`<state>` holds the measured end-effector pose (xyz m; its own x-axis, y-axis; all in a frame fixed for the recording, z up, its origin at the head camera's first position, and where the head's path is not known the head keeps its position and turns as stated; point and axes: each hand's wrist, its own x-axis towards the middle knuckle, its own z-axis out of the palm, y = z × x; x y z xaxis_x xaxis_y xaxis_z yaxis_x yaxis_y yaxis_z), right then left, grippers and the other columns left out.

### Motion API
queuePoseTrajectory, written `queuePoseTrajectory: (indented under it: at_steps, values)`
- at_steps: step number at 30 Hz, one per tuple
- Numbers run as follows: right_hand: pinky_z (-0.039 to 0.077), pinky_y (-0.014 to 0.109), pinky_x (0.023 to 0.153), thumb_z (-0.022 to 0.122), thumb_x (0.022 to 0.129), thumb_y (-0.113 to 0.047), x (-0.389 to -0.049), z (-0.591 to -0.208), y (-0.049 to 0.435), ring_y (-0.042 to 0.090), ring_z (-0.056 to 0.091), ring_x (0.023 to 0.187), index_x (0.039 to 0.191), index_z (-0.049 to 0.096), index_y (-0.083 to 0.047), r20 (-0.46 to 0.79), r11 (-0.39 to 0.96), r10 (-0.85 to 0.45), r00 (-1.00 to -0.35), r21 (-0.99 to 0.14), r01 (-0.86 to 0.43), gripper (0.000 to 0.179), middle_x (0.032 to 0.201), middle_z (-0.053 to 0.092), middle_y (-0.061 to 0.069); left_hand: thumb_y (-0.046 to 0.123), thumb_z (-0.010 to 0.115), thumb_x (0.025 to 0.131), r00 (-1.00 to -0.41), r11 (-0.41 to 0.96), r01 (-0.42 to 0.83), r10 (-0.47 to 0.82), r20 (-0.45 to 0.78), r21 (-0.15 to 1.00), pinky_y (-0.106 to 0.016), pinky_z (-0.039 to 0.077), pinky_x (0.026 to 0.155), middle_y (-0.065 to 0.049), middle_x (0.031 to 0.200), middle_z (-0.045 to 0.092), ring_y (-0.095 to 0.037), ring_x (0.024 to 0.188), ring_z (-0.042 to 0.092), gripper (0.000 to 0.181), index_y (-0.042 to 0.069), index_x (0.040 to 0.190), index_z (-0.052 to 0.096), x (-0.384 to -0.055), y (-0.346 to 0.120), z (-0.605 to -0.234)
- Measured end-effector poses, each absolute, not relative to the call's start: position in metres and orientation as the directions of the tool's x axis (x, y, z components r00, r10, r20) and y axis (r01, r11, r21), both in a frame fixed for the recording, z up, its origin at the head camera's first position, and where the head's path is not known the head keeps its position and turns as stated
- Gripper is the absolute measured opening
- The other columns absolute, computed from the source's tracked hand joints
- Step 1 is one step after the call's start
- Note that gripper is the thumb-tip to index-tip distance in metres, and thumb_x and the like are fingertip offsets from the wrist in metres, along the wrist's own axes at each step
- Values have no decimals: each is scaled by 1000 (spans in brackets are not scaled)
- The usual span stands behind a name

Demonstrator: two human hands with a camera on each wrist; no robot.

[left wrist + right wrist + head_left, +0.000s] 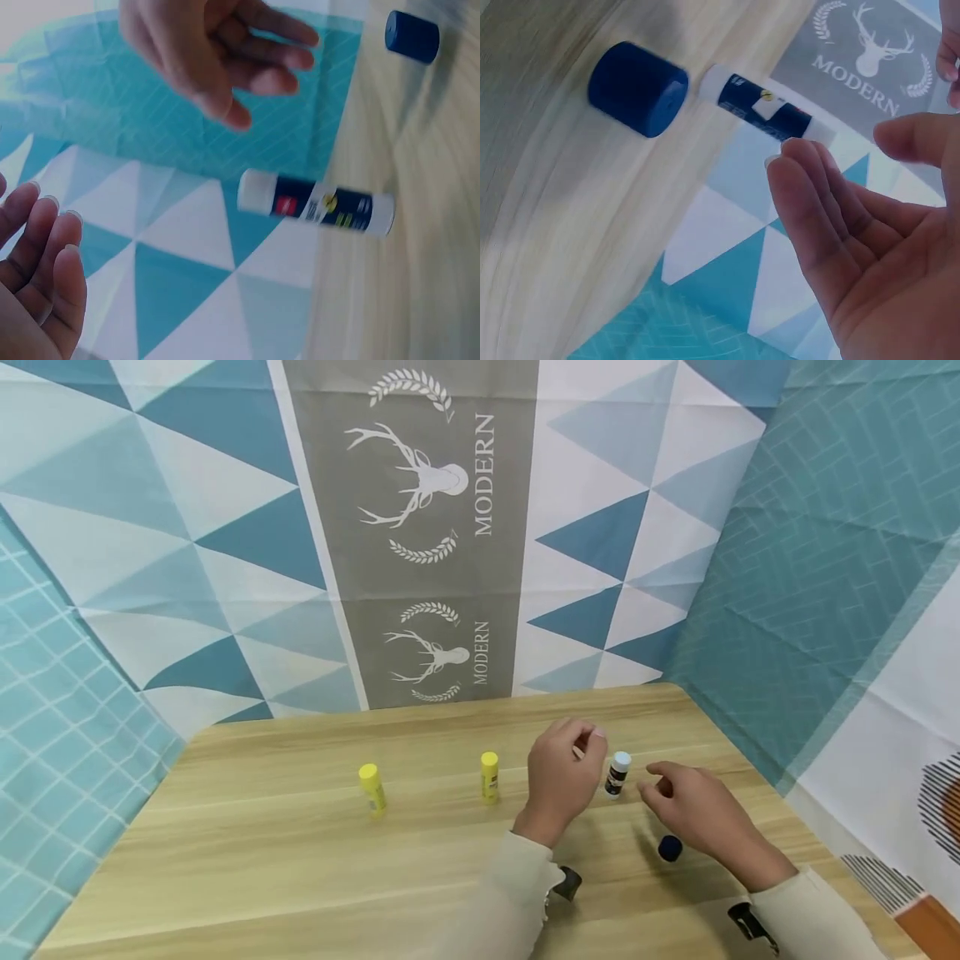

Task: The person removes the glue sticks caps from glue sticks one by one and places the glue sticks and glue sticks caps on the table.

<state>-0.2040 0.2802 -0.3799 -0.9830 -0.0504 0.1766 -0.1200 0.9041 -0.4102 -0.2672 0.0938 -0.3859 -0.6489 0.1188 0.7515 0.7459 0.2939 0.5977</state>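
A white glue stick with a dark blue label (617, 776) stands upright on the wooden table between the two hands. Its dark blue cap (670, 848) is off and sits apart on the tabletop, near the right wrist. My left hand (564, 774) hovers just left of the glue stick, fingers loosely bent, apart from it. On the other side my right hand (699, 810) hangs in the air with relaxed fingers and nothing between them. The right wrist view shows a gap between thumb and fingers, the glue stick (765, 107) lying beyond the fingertips.
Two yellow glue sticks stand farther left on the table: one (490, 777) near the middle, another (372, 789) beyond it. Patterned cloth (427, 527) hangs behind the table's back edge, and a teal and white cloth (817, 568) borders the right side.
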Motion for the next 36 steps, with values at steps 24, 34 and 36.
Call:
queuePoseTrajectory:
  at_steps: [24,34,36]
  values:
    - [41,32,56,57,100,-23,-193,-382,249,13,50,61,109,74,-7,172,875,-69,-983,-463,-142,25,79,66,-5,15,58,93,-694,427,597,-149,705,679,-27,49,58,5,75,62,-10,67,59,18,12,78,67,-280,-15,-413]
    - [37,30,52,59,100,-22,-191,-384,244,12,45,57,106,74,-8,164,858,-89,-982,-489,-159,22,74,63,-4,25,60,92,-860,421,396,-141,490,816,-38,51,75,3,96,62,-14,87,62,21,11,106,67,-285,-23,-421]
    - [36,29,52,59,100,-23,-191,-384,242,12,45,56,105,74,-8,158,853,-94,-983,-497,-161,22,71,62,-4,29,60,92,-898,434,345,-104,427,832,-40,50,79,2,103,62,-14,94,61,27,12,112,65,-287,-24,-422]
